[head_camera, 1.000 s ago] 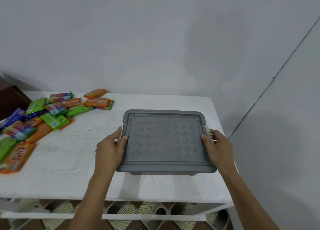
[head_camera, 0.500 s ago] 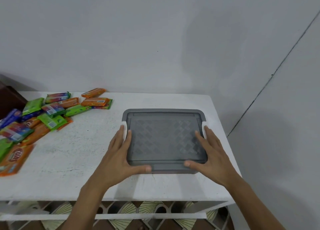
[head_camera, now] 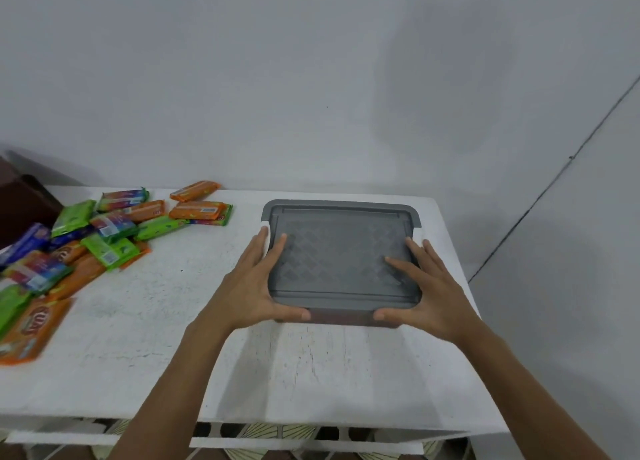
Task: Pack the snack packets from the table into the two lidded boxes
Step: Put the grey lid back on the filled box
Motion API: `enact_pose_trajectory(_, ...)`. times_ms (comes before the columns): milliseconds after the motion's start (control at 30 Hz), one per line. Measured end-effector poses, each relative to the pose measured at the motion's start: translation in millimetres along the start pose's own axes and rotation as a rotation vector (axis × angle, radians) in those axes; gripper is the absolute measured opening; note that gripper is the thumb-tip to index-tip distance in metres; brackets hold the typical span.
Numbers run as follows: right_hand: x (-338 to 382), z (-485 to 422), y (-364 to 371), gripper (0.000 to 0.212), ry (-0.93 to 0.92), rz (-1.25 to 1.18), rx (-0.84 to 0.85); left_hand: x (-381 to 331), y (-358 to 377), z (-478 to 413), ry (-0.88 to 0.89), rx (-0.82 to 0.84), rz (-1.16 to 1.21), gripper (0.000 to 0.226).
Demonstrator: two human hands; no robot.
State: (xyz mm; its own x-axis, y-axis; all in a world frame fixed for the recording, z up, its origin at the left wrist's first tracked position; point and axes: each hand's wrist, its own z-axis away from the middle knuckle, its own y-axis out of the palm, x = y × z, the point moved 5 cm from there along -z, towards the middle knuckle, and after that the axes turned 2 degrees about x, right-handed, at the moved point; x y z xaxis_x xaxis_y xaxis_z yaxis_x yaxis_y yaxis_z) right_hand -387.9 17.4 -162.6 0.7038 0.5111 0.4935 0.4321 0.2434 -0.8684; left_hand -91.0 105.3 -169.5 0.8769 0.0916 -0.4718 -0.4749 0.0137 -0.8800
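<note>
Grey rect. plastic lid [head_camera: 341, 251], diamond-embossed

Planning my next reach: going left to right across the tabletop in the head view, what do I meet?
Left to right: heap of orange, green and blue snack packets → left hand → grey plastic lidded box → right hand. Both hands touch the box's lid.

White table [head_camera: 145, 321]: grey lidded box [head_camera: 341, 251], snack packets [head_camera: 114, 231] left.
</note>
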Motion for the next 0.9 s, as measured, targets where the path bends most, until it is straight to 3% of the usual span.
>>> enact_pose_trajectory(367, -34.7, -129.8, -14.9, 0.102, 0.109, 0.241, 0.006, 4.2, -28.4, -135.4, -0.111, -0.019, -0.103, 0.146)
enact_pose_trajectory(500, -41.2, -158.9, -15.2, 0.092, 0.173, 0.296, 0.070, 3.9, -31.3, -169.5, -0.115, -0.011, -0.083, 0.147)
enact_pose_trajectory(633, -42.2, -169.3, -8.2, 0.087, 0.210, 0.293, 0.118, 13.2, -32.3, -184.6, -0.092, 0.058, -0.029, 0.150)
enact_pose_trajectory(900, -36.0, -168.1, -7.7, 0.083, 0.227, 0.393, 0.161, 8.1, -31.0, -178.8, -0.115, 0.019, -0.079, 0.140)
